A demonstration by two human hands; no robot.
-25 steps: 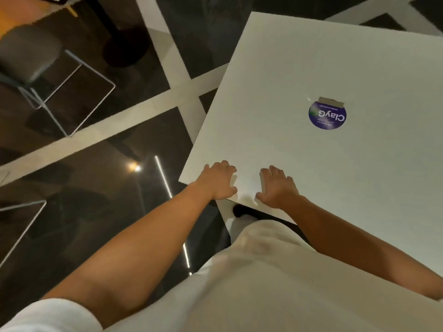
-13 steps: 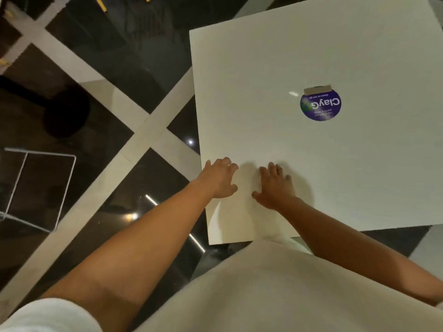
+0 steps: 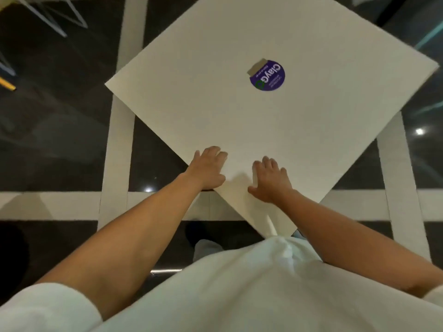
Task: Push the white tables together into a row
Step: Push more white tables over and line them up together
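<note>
Fingers point(image 3: 217, 152) spread flat, matte square white table point(image 3: 239, 116)

Count on inspection: one white table point(image 3: 239, 111); one round purple sticker point(image 3: 268, 75) at its 1 o'clock; two hands, left hand point(image 3: 208, 169) and right hand point(image 3: 270, 180), at 6 o'clock.

A dark glossy floor point(image 3: 60, 130) crossed by pale stripes point(image 3: 119, 149) fills the view, with light glints at 3 and 7 o'clock. A wire chair frame point(image 3: 51, 16) sits at 11 o'clock. A yellow-tipped leg point(image 3: 7, 83) shows at 9 o'clock.
</note>
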